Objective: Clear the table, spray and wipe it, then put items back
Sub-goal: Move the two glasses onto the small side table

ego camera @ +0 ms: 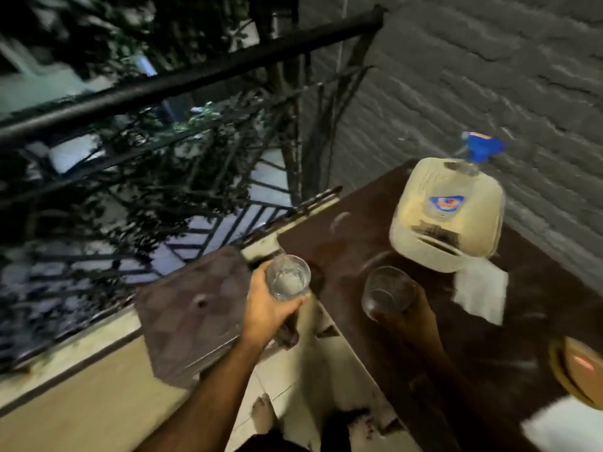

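At the bottom of the view a bare foot (262,414) stands on the pale floor tiles (293,386), with a second foot just right of it in shadow. The left hand (270,305) reaches forward from the lower left, fingers wrapped around a clear drinking glass (287,277), which it holds beyond the left edge of the table (489,370), above the gap between the table and a dark brown stool (195,314). The right hand (414,308) lies in deep shadow over the dark brown tabletop and is closed around a second glass (388,290); whether that glass stands on the surface or is lifted just clear of it cannot be told from the blur. At the near right edge a round wooden-looking object (577,370) sits on the table, and a white cloth (561,425) lies at the lower right corner. Just right of the second glass a folded white paper towel (479,293) rests on the table, its far end tucked against or under a cream plastic container (447,216) with a blue and red label on top. Behind the container, near the grey brick wall (489,76), the blue trigger head of a spray bottle (483,146) stands up. A faint ring mark (341,221) shows on the tabletop left of the container. Beyond the table's far left edge a black metal railing (163,89) runs across the view, with dark foliage (163,141) behind it
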`<state>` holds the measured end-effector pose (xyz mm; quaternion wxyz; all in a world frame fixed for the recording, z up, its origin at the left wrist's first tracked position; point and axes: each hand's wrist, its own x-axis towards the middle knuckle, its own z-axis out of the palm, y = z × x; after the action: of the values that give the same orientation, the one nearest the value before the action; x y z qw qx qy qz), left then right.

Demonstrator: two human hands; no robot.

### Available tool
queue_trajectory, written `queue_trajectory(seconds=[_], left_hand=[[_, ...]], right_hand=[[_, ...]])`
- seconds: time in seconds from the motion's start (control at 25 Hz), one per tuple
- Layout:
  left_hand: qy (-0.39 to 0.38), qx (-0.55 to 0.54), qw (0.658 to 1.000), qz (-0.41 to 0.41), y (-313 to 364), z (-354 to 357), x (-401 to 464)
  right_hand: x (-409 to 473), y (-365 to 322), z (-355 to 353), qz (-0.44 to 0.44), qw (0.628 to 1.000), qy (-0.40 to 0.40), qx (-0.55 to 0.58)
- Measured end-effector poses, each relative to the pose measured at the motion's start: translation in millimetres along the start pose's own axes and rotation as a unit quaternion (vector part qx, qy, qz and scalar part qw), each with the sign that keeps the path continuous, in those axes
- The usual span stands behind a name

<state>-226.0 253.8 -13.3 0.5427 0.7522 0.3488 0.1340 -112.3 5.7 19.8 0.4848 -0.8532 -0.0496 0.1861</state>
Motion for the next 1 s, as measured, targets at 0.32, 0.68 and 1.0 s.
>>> queue_trajectory(seconds=[0.32,0.68,1.0], left_hand=[[0.149,0.010,0.984,-0.092,-98.1,-181.5,14.9],[0.221,-0.004,0.962,-0.159,-206.2,-238.6,53.4],[0.227,-0.017,0.957,-0.180,-285.7,-210.0,109.1]], right_hand=[[17.4,-91.3,196.0,-0.029,0.983,-0.173,-0.051],[57.8,-84.2,381.8,-0.111,0.948,-0.217,-0.207],[101.5,-11.0,464.5,-0.070,0.950,-0.188,-0.241]])
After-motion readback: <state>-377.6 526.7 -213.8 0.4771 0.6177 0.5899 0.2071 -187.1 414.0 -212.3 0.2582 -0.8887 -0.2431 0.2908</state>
